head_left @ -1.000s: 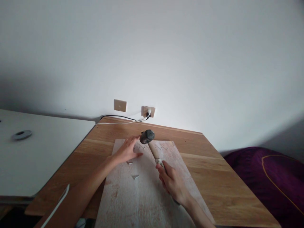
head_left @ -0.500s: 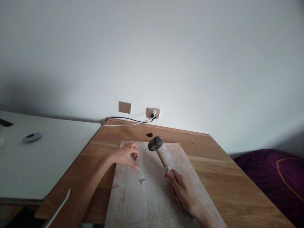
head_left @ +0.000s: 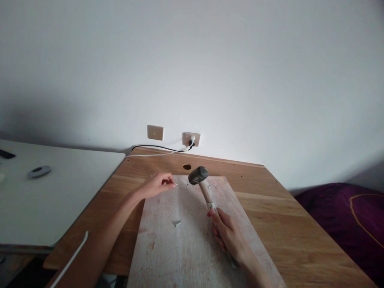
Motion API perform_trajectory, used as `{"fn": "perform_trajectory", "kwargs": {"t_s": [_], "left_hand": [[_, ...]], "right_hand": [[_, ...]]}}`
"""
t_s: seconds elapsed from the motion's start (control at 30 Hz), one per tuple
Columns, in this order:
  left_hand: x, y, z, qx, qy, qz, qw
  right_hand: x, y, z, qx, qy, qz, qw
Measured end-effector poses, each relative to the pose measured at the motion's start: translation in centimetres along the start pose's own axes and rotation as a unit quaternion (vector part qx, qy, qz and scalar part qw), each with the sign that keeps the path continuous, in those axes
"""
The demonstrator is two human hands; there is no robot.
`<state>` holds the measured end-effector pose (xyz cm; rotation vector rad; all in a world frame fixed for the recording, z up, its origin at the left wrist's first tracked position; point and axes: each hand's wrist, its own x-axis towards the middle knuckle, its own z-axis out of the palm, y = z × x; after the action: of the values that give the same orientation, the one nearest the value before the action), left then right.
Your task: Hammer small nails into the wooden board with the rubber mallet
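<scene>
My right hand grips the wooden handle of a hammer, whose dark head hovers over the far end of a pale wooden board. My left hand is pinched on a small nail at the board's far left, its tip pointing toward the hammer head. Several nails stand in a row along the board's far edge. One loose nail lies on the middle of the board.
The board lies on a wooden desk with a round cable hole. A white table with a grey ring stands at left. Wall sockets with cables sit behind. A purple cushion is at right.
My left hand picked a nail off the board and carried it to the far left edge. The hammer stayed raised over the far end.
</scene>
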<state>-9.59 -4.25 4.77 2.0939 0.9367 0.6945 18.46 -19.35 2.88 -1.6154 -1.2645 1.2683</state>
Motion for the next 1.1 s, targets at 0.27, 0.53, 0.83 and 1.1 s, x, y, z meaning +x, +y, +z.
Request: {"fn": "perform_trajectory", "kwargs": {"t_s": [0.27, 0.53, 0.83, 1.1], "left_hand": [[0.4, -1.5, 1.0, 0.037, 0.087, 0.009, 0.996], [0.4, -1.0, 1.5, 0.053, 0.070, 0.030, 0.996], [0.5, -1.8, 1.8, 0.095, 0.101, 0.076, 0.988], [0.5, -1.5, 2.2, 0.113, 0.112, 0.072, 0.985]], "right_hand": [[-0.1, -0.2, 0.2, -0.010, 0.004, 0.001, 1.000], [-0.2, -0.1, 0.1, -0.021, 0.001, -0.010, 1.000], [-0.1, -0.2, 0.2, -0.026, 0.004, -0.004, 1.000], [0.2, 0.2, 0.2, -0.018, 0.001, -0.004, 1.000]]}}
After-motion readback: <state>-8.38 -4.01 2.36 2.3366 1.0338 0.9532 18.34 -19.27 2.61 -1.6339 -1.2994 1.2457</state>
